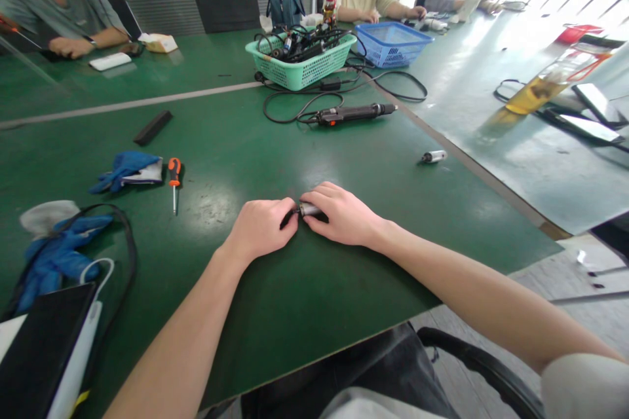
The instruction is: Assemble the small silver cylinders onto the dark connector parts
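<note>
My left hand is closed, thumb and fingers pinching a small black part that is mostly hidden. Directly beside it, my right hand grips a short silver cylinder, its end facing the black part. Whether the two parts touch I cannot tell. Both hands rest low over the green table. Farther right lies a similar silver cylinder with a dark tip. A black electric screwdriver with a cable lies beyond my hands. To the left are an orange-handled screwdriver and a dark bar.
Blue work gloves and a black device with a white cable are at left. A green basket of tools and cords stands ahead, beside a blue basket. A bottle is at right. Several people sit across the table.
</note>
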The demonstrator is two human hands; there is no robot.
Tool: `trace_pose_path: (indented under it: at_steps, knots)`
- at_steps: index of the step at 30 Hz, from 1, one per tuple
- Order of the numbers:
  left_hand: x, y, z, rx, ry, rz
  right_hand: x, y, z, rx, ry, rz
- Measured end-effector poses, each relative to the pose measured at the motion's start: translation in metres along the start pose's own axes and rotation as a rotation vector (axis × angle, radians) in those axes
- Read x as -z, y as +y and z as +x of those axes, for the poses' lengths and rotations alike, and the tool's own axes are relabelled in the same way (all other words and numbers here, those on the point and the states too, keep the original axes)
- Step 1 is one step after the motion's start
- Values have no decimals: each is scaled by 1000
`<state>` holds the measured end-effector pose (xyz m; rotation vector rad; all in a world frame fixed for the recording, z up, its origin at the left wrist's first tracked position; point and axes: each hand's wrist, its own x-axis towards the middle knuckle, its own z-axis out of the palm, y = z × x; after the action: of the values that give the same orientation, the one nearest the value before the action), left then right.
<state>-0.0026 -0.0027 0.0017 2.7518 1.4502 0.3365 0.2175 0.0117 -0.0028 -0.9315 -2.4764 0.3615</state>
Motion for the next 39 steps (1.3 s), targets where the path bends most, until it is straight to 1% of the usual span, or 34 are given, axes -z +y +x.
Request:
trace_pose_path:
  at_steps: [5,8,13,18,22,25,28,31,35,39]
  knots:
    - [0,0,0,-1,-1,7,0,0,-1,19,24,13]
    - [0,1,1,-1,-6,21,2,-3,-2,63,36,-25]
    - [2,1,2,14,-9,39,6,-8,-4,170,-19,-182]
    - [3,1,2,53,-19,8,9,-9,-3,184,-72,-308]
    - [4,0,2,84,-39,-6,16,2,3,189,-108,-348]
    - [5,1,2,85,-44,-10,25,23,6,156,-142,-378]
    - [4,1,2,85,-42,-6,35,46,5,127,-141,-316]
    - [3,1,2,99,-46,11,39,57,0,138,-108,-211]
    - [0,4,5,136,-38,43,33,50,1,127,-73,-155]
    - [-3,7,10,206,-13,86,21,35,11,106,-77,-130]
